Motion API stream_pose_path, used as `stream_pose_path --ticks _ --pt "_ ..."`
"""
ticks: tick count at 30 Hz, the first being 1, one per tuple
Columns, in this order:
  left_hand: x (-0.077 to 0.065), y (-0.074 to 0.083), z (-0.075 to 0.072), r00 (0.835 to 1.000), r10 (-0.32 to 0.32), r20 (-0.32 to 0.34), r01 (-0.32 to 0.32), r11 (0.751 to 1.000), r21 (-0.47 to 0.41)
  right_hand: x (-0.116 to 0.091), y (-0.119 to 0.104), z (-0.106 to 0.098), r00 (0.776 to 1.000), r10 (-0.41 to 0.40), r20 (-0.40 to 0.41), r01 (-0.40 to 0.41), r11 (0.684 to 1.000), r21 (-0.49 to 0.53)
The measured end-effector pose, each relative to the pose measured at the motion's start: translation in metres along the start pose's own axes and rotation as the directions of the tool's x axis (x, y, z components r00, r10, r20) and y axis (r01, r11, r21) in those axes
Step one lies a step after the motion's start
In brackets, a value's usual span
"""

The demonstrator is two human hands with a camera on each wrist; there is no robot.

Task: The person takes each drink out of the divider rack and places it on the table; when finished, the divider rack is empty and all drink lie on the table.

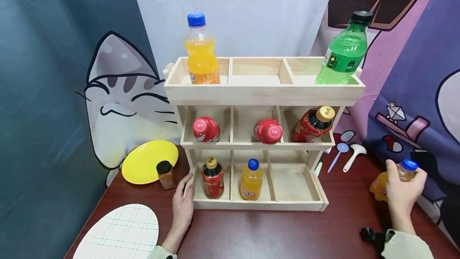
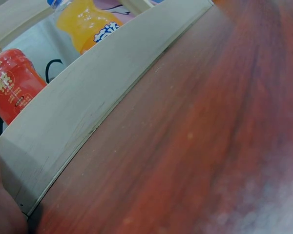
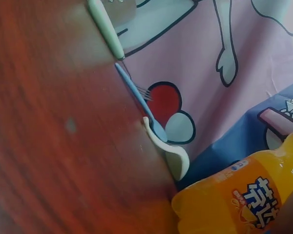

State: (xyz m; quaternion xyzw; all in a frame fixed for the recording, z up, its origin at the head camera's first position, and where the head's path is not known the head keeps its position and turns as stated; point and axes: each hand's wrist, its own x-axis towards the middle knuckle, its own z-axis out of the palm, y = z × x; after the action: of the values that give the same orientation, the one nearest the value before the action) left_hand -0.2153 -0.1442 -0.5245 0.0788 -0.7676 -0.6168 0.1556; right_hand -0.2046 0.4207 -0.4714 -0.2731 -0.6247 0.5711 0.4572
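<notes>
At the right side of the table my right hand (image 1: 404, 185) grips a small orange soda bottle (image 1: 379, 187) near its blue-capped neck. The bottle tilts, and its orange label (image 3: 254, 202) shows in the right wrist view. My left hand (image 1: 183, 205) holds the lower left front corner of a three-tier wooden shelf (image 1: 266, 96). On its bottom tier stand a red-labelled dark drink bottle (image 1: 213, 179) in the left compartment and another orange soda bottle (image 1: 251, 181) in the middle one. The bottom right compartment (image 1: 292, 181) holds nothing.
The middle tier carries two red-capped bottles (image 1: 206, 129) and a gold-capped one (image 1: 312, 125). Up top stand a large orange soda (image 1: 202, 59) and a green bottle (image 1: 343, 53). Around lie a yellow plate (image 1: 143, 161), a spice jar (image 1: 166, 175), a white plate (image 1: 120, 231) and utensils (image 1: 353, 157).
</notes>
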Motion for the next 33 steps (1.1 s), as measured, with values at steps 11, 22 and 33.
stream_pose_path --ticks 11,22,33 --pt "-0.002 -0.005 -0.005 1.000 -0.008 -0.013 0.009 1.000 0.018 0.004 0.014 0.005 0.999 -0.047 -0.016 0.045 0.993 -0.109" --pt "0.000 -0.003 0.001 0.999 0.036 -0.013 -0.036 0.999 0.018 -0.002 -0.014 -0.002 0.991 -0.109 -0.078 0.106 0.993 -0.052" --pt "-0.001 -0.002 0.002 0.999 0.038 -0.014 -0.037 0.999 0.019 -0.040 -0.073 0.020 0.841 -0.516 -0.163 0.517 0.855 -0.038"
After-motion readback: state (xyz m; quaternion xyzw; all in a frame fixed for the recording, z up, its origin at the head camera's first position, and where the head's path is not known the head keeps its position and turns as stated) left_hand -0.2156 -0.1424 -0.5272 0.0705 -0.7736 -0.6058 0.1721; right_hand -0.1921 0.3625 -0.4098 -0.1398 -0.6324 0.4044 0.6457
